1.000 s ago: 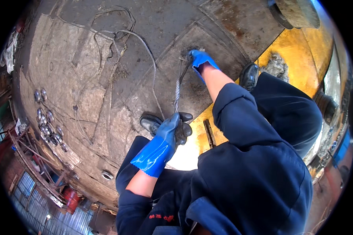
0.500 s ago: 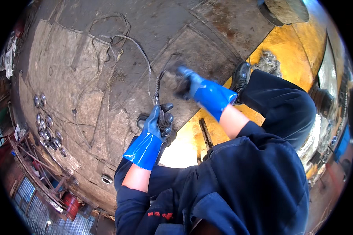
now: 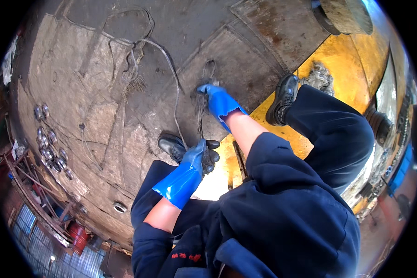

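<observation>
Here, the left hand (image 3: 200, 154) grips wire rope (image 3: 199, 128) low; the right hand (image 3: 211, 94), stretched forward, clasps it higher.

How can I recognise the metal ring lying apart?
From the person's left hand, look left past the dark trouser leg to the worn brown surface. Near that leg lies a silvery ring; unlike the clustered rings farther left, it sits alone.

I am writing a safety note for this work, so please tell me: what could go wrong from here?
The wire rope passes close by the left shoe, so it might catch it. The left hand grips the rope; a sudden pull could pinch it. The right forearm is bare, so the rope may scratch it.
</observation>
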Demonstrator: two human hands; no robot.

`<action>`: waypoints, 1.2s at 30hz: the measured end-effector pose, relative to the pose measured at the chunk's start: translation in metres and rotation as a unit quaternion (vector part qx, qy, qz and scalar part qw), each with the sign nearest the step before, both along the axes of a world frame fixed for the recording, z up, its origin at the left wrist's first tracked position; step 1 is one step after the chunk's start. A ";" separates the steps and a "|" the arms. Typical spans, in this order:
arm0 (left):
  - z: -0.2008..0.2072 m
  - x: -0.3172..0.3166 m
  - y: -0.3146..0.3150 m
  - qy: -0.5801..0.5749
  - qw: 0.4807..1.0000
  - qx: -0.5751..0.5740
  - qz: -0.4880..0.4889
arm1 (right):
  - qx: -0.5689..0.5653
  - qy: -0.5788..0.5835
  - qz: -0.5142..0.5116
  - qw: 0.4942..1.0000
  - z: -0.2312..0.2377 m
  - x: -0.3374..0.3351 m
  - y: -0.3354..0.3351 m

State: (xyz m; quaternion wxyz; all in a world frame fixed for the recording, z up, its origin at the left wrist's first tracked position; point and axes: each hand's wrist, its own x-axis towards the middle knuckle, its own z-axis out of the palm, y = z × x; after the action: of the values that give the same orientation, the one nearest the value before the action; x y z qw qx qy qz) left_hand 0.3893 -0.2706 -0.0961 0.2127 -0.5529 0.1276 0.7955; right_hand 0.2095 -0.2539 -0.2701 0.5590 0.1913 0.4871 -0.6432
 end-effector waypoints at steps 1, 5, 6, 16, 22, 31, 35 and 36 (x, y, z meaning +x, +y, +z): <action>-0.004 0.008 0.000 0.047 0.999 0.005 0.014 | 0.016 0.088 0.017 0.996 -0.015 -0.004 0.007; 0.034 -0.023 -0.001 0.118 0.989 -0.022 -0.090 | 0.183 0.309 0.280 0.890 -0.061 -0.104 0.029; 0.039 -0.022 0.000 0.137 0.988 -0.021 -0.070 | 0.203 0.337 0.304 0.868 -0.065 -0.123 0.035; 0.050 -0.040 0.002 0.059 0.864 -0.262 -0.426 | 0.081 0.197 0.197 0.957 0.017 -0.148 0.088; 0.044 -0.041 0.025 0.074 0.678 -0.428 -0.593 | 0.149 0.249 0.354 0.889 0.060 -0.117 0.078; 0.027 -0.026 0.033 0.124 0.648 -0.524 -0.538 | 0.192 -0.084 0.231 0.950 0.106 -0.032 0.123; 0.018 -0.031 0.037 0.098 0.657 -0.477 -0.576 | 0.203 0.115 0.288 0.929 0.104 -0.026 0.124; 0.015 -0.029 0.038 0.106 0.650 -0.494 -0.568 | 0.190 0.198 0.322 0.906 0.105 -0.027 0.117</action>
State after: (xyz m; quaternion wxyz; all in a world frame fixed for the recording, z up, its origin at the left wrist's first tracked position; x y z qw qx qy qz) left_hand 0.3602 -0.2324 -0.0806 0.3035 -0.3075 0.8121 0.3922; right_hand 0.1826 -0.1366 -0.1649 0.5805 -0.0043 0.7361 -0.3481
